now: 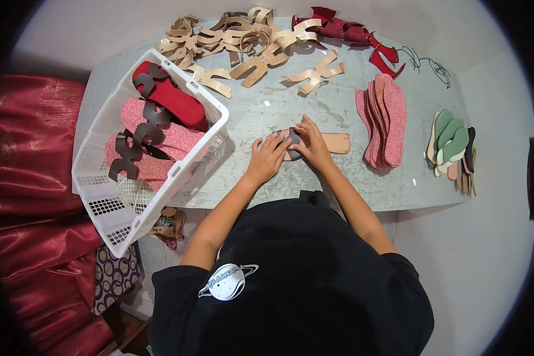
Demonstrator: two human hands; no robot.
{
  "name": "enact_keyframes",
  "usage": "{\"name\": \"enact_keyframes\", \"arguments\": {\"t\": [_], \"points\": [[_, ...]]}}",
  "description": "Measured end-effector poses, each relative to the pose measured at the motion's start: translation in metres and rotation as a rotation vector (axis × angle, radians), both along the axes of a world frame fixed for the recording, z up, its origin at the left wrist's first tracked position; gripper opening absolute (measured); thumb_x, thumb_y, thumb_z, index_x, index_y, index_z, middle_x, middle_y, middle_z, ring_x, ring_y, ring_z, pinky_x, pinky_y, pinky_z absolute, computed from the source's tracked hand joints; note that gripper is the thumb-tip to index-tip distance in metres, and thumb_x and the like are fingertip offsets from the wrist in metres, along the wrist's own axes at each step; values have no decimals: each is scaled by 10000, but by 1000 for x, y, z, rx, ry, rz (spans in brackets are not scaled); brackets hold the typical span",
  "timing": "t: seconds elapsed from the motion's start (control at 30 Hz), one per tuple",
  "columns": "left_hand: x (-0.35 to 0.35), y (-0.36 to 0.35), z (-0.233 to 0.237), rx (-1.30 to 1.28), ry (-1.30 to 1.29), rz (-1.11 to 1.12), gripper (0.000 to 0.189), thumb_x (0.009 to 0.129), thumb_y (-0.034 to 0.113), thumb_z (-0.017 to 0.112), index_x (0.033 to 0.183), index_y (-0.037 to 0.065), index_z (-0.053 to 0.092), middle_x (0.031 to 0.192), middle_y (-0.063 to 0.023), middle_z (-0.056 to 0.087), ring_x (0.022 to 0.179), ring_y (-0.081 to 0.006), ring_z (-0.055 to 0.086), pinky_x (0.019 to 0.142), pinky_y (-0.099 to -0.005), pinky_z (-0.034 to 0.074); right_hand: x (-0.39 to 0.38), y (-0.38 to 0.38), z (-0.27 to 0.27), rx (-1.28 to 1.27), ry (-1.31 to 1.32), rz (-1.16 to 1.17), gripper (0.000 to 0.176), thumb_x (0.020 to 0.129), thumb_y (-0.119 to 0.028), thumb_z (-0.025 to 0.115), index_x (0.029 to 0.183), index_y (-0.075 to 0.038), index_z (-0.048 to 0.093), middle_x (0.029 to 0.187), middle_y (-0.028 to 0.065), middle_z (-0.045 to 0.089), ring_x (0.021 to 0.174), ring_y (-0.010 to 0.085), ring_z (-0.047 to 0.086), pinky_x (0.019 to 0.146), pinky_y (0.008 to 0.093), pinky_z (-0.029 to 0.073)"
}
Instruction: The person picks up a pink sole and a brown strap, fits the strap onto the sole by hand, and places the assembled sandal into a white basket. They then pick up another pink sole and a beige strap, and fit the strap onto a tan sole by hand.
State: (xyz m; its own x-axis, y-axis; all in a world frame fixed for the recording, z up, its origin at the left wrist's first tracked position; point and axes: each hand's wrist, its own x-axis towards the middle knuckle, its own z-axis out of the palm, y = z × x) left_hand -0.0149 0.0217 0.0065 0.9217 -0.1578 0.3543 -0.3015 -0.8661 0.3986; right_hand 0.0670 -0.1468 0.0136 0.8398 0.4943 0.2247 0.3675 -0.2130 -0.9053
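The white basket (219,107) is positioned at the left, tilted, with a red sole (178,102), pink soles (175,139) and dark cut straps (154,121) held inside. Its right rim is located near the left forearm. Beige straps (261,62) are heaped beyond the hands, at the far side of the table (243,107).

The left hand (266,158) is placed at the left end of the work, fingers bent and close together, tips on a dark strap (294,137). The strap is laid across a sole with a beige end (338,143), located on the table directly ahead of the torso. The sole's long axis is oriented left to right; its beige end is extended past the right hand (316,148), the nearer hand to that end. The right thumb is set apart from the fingers, against the strap; whether a full pinch is applied cannot be told.

Red straps (353,32) are placed beyond; a pink sole stack (387,121) and green soles (451,137) are located farther right. No obstruction is seen between the hands and the sole.
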Motion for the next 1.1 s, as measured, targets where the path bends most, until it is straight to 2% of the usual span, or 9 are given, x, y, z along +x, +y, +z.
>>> {"name": "enact_keyframes", "arguments": {"t": [0.07,0.2,0.33,0.47,0.6,0.73,0.83,0.93,1.1], "points": [[-2,4,8,9,59,-62,442,837,194,516,1275,163,463,1326,-62,433,1201,-244,414,946,-467,258,0,1,-1,8,9,-4,557,675,-107,743,1150,-21,465,1391,180,296,1079,299,546,874,345,478],[-4,11,21,43,83,-117,492,827,199,510,1309,161,419,1366,-84,382,1221,-254,386,942,-478,257,1,0,0,-24,-29,-5,548,662,-134,752,1123,-20,480,1375,197,324,1056,304,557,857,348,482],[3,22,19,163,101,-231,544,837,301,521,1339,153,371,1381,-96,357,1233,-249,367,943,-477,266,2,-1,2,-76,-80,-29,510,657,-163,754,1083,-29,509,1359,209,349,1040,322,557,842,363,481],[9,27,9,284,48,-303,623,823,411,526,1347,122,350,1381,-115,349,1216,-255,372,955,-444,280,-1,-3,-2,-186,-179,-43,429,690,-212,725,1039,-45,542,1347,195,375,1109,342,493,932,408,404],[11,28,3,302,17,-314,629,826,415,517,1345,105,347,1381,-126,342,1208,-256,373,959,-417,290,-7,-7,-4,-287,-307,30,368,760,-223,659,1067,-53,549,1339,157,404,1184,327,430,1015,446,302],[12,27,5,290,32,-313,614,835,407,506,1346,105,347,1368,-125,361,1210,-246,373,964,-408,288,-20,-19,5,-313,-363,99,392,792,-208,623,1148,-70,537,1332,140,418,1195,317,425,1017,461,290],[12,27,3,289,-2,-292,603,838,412,500,1343,115,356,1351,-107,389,1203,-229,383,961,-416,264,-28,-27,12,-359,-381,214,473,794,-199,618,1248,-140,498,1321,152,427,1212,330,408,1018,466,285],[12,26,3,336,-54,-270,595,837,428,492,1334,122,377,1328,-82,420,1176,-205,404,947,-418,228,-28,-27,13,-410,-516,254,478,780,-195,634,1241,-171,510,1314,175,427,1216,334,406,1012,458,295],[19,29,10,348,-55,-277,597,829,456,488,1317,123,407,1290,-58,458,1097,-188,441,924,-413,198,-22,-19,8,-357,-516,197,427,747,-173,651,1166,-203,572,1233,159,495,1154,320,460,955,460,347]]}}
